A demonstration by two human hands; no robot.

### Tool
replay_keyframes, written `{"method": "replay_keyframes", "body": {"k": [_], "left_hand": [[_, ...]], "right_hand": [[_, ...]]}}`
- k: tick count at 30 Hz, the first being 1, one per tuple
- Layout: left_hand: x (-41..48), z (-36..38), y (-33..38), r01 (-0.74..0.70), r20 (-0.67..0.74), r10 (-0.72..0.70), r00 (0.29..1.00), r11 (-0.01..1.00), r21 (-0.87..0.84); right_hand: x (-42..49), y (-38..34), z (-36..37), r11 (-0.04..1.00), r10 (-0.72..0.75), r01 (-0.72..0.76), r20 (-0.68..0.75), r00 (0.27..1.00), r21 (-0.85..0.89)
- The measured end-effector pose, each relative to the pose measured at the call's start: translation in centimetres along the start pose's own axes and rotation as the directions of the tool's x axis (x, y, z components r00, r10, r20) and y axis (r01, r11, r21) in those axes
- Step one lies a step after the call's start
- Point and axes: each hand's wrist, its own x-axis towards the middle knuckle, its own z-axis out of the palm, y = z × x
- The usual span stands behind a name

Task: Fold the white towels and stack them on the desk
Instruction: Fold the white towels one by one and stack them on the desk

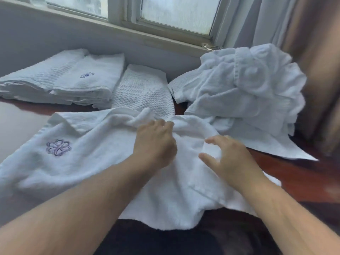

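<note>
A white towel with a purple flower emblem (88, 155) lies spread and rumpled on the desk in front of me, its near edge hanging over the desk's front. My left hand (156, 142) has its fingers curled into a bunched fold at the towel's far middle. My right hand (226, 157) pinches a fold of the same towel between thumb and fingers. A stack of folded white towels (60, 81) sits at the far left. A folded quilted towel (143, 89) lies beside that stack. A heap of unfolded white towels (248, 92) is piled at the far right.
The reddish-brown desk (303, 177) shows bare at the right, past the towel. A window sill (128, 32) and wall run behind the desk. Curtains (303, 34) hang at the far right, next to the heap.
</note>
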Motion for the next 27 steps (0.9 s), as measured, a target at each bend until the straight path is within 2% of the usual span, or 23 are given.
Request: {"method": "replay_keyframes", "body": {"k": [3,6,9,11,14,16,17,19,20,21,22,24,25,27], "left_hand": [[0.7,2.5,1.0,0.058,0.122,-0.046,0.991,0.994,-0.093],[0.7,3.4,0.0,0.018,0.129,-0.011,0.992,0.999,-0.048],[0.4,3.0,-0.3,0.016,0.157,-0.010,0.988,0.999,-0.037],[0.1,2.7,0.0,-0.015,0.070,0.019,0.997,0.998,-0.060],[-0.7,2.1,0.4,-0.186,-0.077,0.174,0.982,0.964,-0.190],[-1.2,1.8,0.4,-0.241,-0.091,0.225,0.970,0.937,-0.252],[-1.4,1.6,0.4,-0.231,-0.077,0.218,0.973,0.937,-0.262],[-1.5,1.6,0.4,-0.202,-0.052,0.195,0.979,0.945,-0.259],[-1.4,1.7,0.4,-0.193,-0.044,0.188,0.981,0.947,-0.258],[-1.4,1.7,0.3,-0.186,-0.037,0.183,0.982,0.948,-0.260],[-1.3,1.8,0.3,-0.182,-0.031,0.180,0.983,0.948,-0.263],[-1.1,1.9,0.3,-0.181,-0.020,0.183,0.983,0.949,-0.259],[-1.1,1.9,0.3,-0.184,-0.011,0.187,0.982,0.950,-0.254],[-1.1,1.8,0.3,-0.190,0.002,0.197,0.980,0.951,-0.243]], "right_hand": [[-1.9,2.5,-1.5,0.984,0.049,-0.054,0.032,0.998,0.169],[-3.8,4.4,-1.8,0.963,-0.031,0.008,0.081,0.996,0.270],[-5.1,5.1,-1.4,0.982,-0.094,0.048,0.254,0.963,0.181],[-5.2,5.1,-0.7,0.990,-0.119,0.093,0.296,0.948,0.103],[-4.6,5.0,-0.1,0.971,-0.108,0.057,0.215,0.971,0.231],[-4.3,5.0,0.2,0.949,-0.082,0.038,0.129,0.988,0.313],[-4.4,4.9,0.4,0.953,-0.068,0.054,0.035,0.997,0.299],[-4.9,4.8,0.5,0.982,-0.082,0.110,-0.178,0.981,0.156],[-5.3,5.1,0.3,0.988,-0.095,0.116,-0.195,0.976,0.101],[-5.7,5.7,0.0,0.992,-0.088,0.099,-0.130,0.988,0.080],[-6.1,6.4,-0.5,0.995,-0.060,0.060,-0.008,0.998,0.085],[-6.8,8.3,-1.3,1.000,-0.010,0.003,0.212,0.977,0.031],[-7.0,9.1,-1.5,1.000,0.003,0.001,0.256,0.967,-0.018],[-7.2,9.6,-1.8,1.000,0.005,-0.006,0.230,0.973,0.004]]}}
